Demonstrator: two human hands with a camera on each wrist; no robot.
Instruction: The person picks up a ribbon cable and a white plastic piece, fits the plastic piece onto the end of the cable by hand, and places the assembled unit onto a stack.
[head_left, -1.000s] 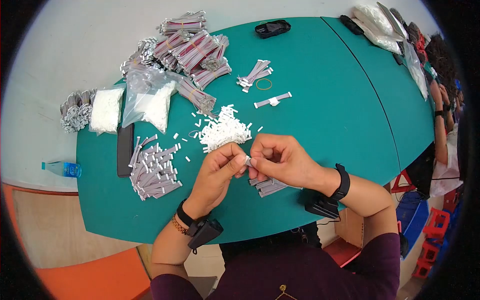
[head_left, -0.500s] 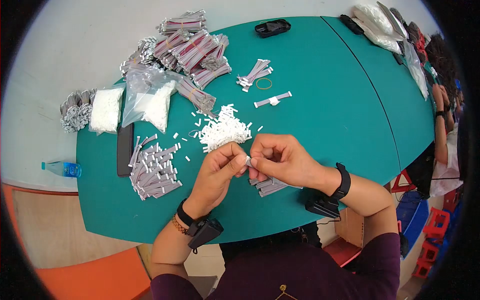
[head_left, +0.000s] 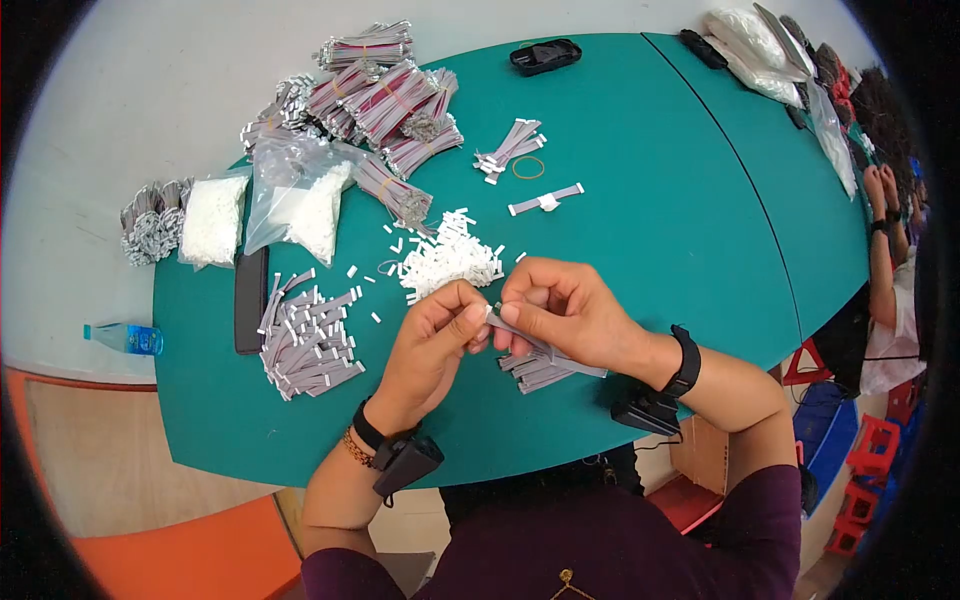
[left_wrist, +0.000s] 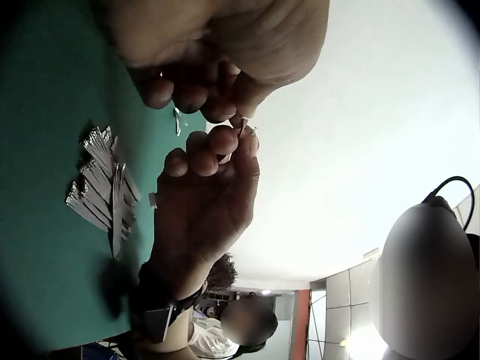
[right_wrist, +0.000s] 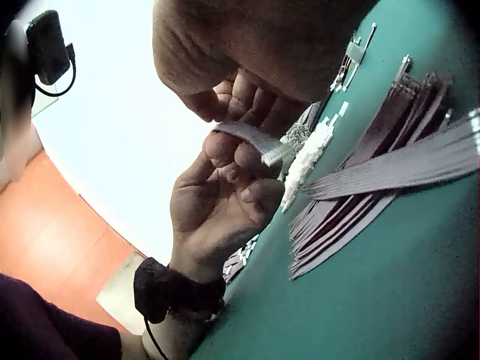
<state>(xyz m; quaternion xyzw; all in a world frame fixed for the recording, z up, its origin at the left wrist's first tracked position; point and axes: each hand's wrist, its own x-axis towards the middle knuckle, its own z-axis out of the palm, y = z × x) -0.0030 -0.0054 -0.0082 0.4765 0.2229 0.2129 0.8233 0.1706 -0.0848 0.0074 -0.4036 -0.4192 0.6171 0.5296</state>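
Observation:
Over the table's near side, both hands work on one short grey ribbon cable (right_wrist: 251,139). My left hand (head_left: 432,345) pinches its white connector end (head_left: 488,312) between thumb and forefinger. Close beside it, my right hand (head_left: 575,318) pinches the ribbon with thumb and curled forefinger, fingertips almost meeting the left's. In the right wrist view a white connector (right_wrist: 277,154) shows on the ribbon over the left fingers. Below the right hand lies a stack of grey ribbon cables (head_left: 538,374). A heap of small white plastic pieces (head_left: 450,262) sits just beyond the hands.
Cables with white ends (head_left: 310,345) are piled at left, beside a dark flat case (head_left: 251,300). Behind stand bags of white pieces (head_left: 212,220) and bundled cables (head_left: 385,100). A few cables (head_left: 512,148), a rubber band (head_left: 528,169) and a black pouch (head_left: 545,57) lie farther back.
My right hand has shifted slightly up, and its fingertips have drawn a little away from the white end. More of the ribbon shows between the hands. My left hand has barely moved.

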